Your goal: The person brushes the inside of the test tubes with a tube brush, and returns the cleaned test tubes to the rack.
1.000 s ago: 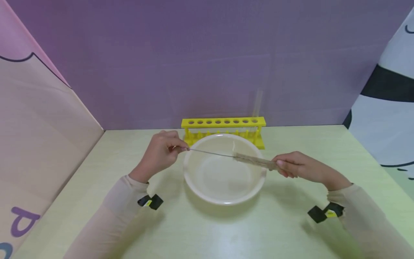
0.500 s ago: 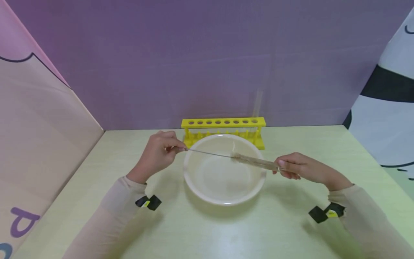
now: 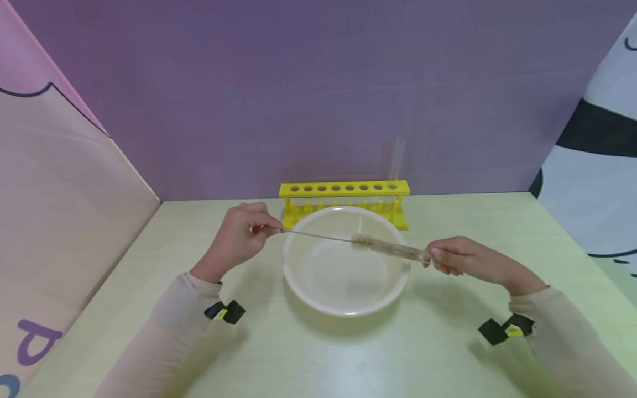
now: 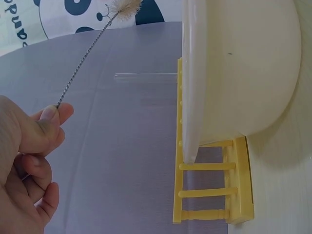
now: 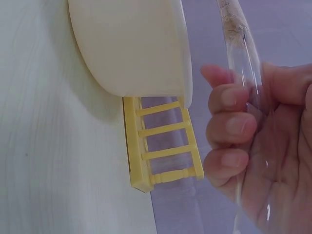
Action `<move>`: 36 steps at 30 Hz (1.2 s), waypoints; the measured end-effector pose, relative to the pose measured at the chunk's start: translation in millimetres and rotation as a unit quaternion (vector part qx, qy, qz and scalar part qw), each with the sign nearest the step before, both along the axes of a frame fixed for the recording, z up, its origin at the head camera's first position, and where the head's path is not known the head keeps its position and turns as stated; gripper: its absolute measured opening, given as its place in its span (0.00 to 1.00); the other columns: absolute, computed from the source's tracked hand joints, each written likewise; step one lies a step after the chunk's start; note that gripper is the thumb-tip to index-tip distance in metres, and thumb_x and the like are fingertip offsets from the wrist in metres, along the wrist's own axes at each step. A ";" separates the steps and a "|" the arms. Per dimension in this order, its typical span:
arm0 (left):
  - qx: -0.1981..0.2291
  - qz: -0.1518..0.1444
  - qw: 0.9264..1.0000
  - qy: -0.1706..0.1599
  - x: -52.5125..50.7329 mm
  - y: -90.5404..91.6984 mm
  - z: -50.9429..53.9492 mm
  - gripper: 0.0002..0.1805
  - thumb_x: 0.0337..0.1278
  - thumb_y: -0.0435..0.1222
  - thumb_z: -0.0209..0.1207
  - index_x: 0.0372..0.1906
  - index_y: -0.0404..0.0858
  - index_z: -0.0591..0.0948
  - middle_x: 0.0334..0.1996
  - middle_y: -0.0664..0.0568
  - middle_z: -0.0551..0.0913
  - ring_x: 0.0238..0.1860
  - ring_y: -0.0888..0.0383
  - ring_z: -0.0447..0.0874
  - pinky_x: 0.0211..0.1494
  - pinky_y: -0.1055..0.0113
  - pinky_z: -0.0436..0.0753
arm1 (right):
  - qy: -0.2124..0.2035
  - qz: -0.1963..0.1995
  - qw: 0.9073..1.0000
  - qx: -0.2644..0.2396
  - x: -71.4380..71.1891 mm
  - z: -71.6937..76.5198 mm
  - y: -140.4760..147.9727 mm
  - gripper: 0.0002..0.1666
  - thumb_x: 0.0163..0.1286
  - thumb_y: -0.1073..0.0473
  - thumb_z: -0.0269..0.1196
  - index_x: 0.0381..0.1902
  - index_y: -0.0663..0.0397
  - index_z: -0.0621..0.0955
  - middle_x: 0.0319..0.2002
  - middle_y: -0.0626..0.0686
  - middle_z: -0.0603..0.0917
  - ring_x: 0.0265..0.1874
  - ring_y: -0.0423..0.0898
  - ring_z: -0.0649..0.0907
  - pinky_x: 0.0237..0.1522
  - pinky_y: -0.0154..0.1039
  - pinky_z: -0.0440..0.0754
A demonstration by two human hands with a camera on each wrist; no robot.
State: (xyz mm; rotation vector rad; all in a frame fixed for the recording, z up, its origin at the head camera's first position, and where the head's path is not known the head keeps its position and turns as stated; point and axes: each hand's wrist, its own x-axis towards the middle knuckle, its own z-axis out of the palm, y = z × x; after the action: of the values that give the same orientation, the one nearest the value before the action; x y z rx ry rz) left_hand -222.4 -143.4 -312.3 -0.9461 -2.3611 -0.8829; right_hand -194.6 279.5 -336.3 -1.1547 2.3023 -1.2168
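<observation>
Brush (image 3: 361, 241) above pale table (image 3: 343, 354), purple backdrop (image 3: 318, 99) behind

- Plain cream on the bowl (image 3: 343, 287).
- Bright yellow on the rack (image 3: 343, 189), at the bowl's 12 o'clock.
- Tan on the brush bristles (image 3: 361, 240), steel grey with a spiral twist on the wire (image 4: 80, 68).
- Colourless, see-through in the held tube (image 5: 245, 61).
- Muted purple on the backdrop (image 3: 318, 99), at 12 o'clock.
- Pale, faintly grained yellow-green on the table (image 3: 343, 354), at 6.
- Black band on white on the printed panel (image 3: 594, 193), at 2.
</observation>
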 end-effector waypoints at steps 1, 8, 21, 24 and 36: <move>0.000 0.001 1.000 -0.002 -0.1 -0.3 -0.1 0.08 0.46 0.23 0.65 0.28 0.38 0.88 0.18 0.57 0.76 0.21 0.62 0.65 0.30 0.66 0.65 | 0.005 -0.005 1.000 0.005 0.2 0.0 0.3 0.18 0.75 0.71 0.40 0.40 0.54 0.76 0.19 0.58 0.69 0.15 0.46 0.66 0.15 0.38 0.68; 0.003 0.004 1.000 -0.009 -0.9 -4.1 -2.5 0.08 0.46 0.23 0.65 0.28 0.38 0.88 0.18 0.58 0.75 0.21 0.61 0.64 0.29 0.66 0.65 | 0.060 -0.046 0.996 0.052 1.5 -2.5 4.5 0.12 0.74 0.69 0.44 0.42 0.54 0.75 0.24 0.52 0.74 0.23 0.43 0.74 0.25 0.35 0.74; 0.039 -0.005 0.998 -0.047 -2.6 -8.8 -3.5 0.08 0.44 0.20 0.65 0.27 0.35 0.88 0.16 0.57 0.72 0.19 0.62 0.64 0.24 0.71 0.65 | 0.207 -0.100 0.971 0.060 0.9 -9.3 9.1 0.09 0.69 0.69 0.55 0.43 0.53 0.78 0.32 0.37 0.78 0.26 0.33 0.74 0.26 0.32 0.74; 0.052 -0.004 0.996 -0.067 -2.2 -8.9 -2.9 0.09 0.44 0.19 0.64 0.27 0.35 0.88 0.16 0.56 0.72 0.19 0.61 0.64 0.24 0.71 0.65 | 0.251 -0.120 0.959 0.055 1.9 -11.0 7.3 0.09 0.67 0.69 0.57 0.43 0.56 0.79 0.34 0.41 0.81 0.27 0.31 0.74 0.26 0.31 0.73; 0.082 0.000 0.989 -0.121 -1.8 -11.6 -0.1 0.08 0.46 0.21 0.64 0.27 0.35 0.88 0.16 0.54 0.73 0.21 0.60 0.66 0.27 0.70 0.66 | 0.381 -0.173 0.907 0.039 -0.3 -18.3 4.2 0.11 0.60 0.64 0.65 0.41 0.53 0.78 0.33 0.43 0.79 0.31 0.35 0.74 0.30 0.30 0.72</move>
State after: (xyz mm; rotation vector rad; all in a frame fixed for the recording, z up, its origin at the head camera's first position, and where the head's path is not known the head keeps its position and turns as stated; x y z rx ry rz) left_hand -224.2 -155.1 -312.3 -0.8116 -2.4384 -1.2319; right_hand -194.9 283.8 -354.6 -1.4130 3.2106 -0.8328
